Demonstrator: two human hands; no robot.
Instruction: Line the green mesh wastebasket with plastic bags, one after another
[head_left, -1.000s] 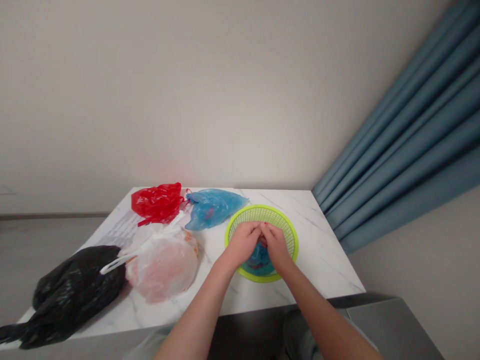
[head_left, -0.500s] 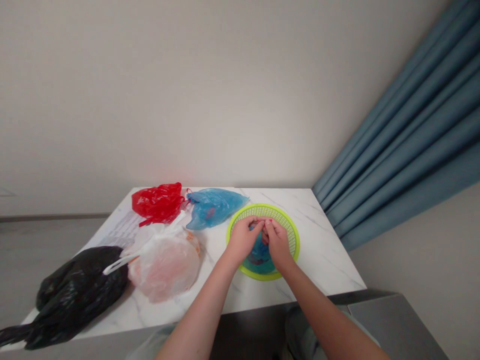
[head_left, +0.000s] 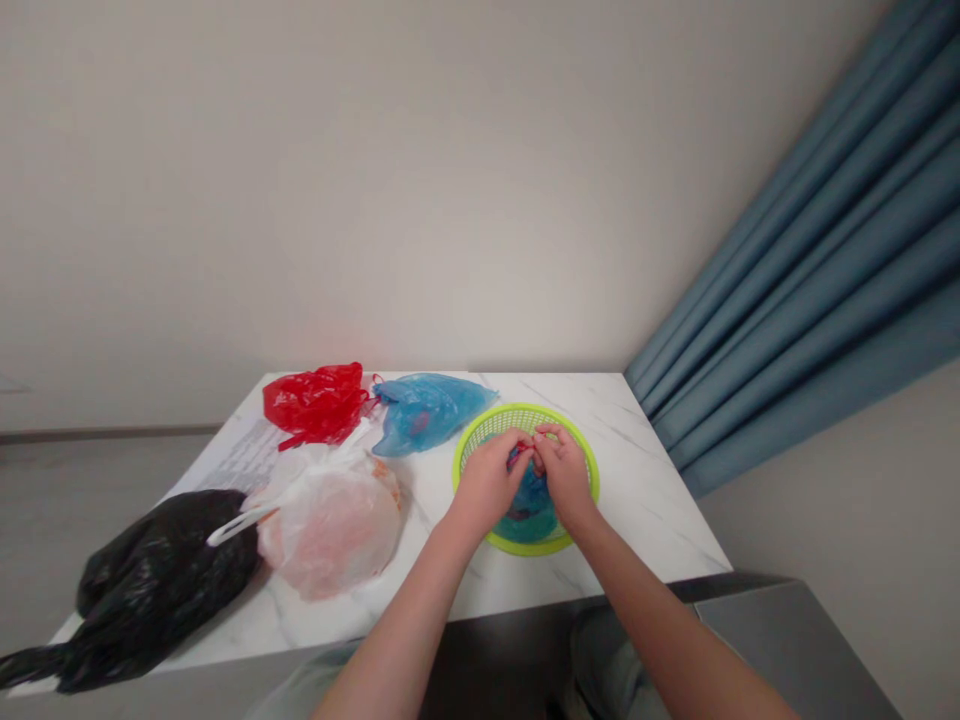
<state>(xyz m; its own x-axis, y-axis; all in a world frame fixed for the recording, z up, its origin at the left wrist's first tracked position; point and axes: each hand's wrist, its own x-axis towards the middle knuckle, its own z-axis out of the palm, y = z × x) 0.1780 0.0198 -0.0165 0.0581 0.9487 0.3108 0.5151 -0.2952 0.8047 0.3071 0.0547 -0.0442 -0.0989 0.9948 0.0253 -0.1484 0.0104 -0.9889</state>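
The worktop [head_left: 652, 510] gives passage right of the green basket [head_left: 529, 549]; the white bag [head_left: 330, 535] and black bag [head_left: 169, 580] obstruct near left.

Soft, diffuse light paled the wall [head_left: 480, 210] above the lime-green plastic basket [head_left: 529, 549] and dimmed outward from there. Small glints speckled the black plastic bag [head_left: 169, 575] well left of the basket. Fine detail within the basket looked smeared.

Bags [head_left: 330, 545], green basket [head_left: 529, 549] on marbled table [head_left: 637, 520]

Two hands [head_left: 489, 478], five plastic bags [head_left: 431, 412], one green basket [head_left: 593, 482], one table [head_left: 645, 510], one curtain [head_left: 810, 280]
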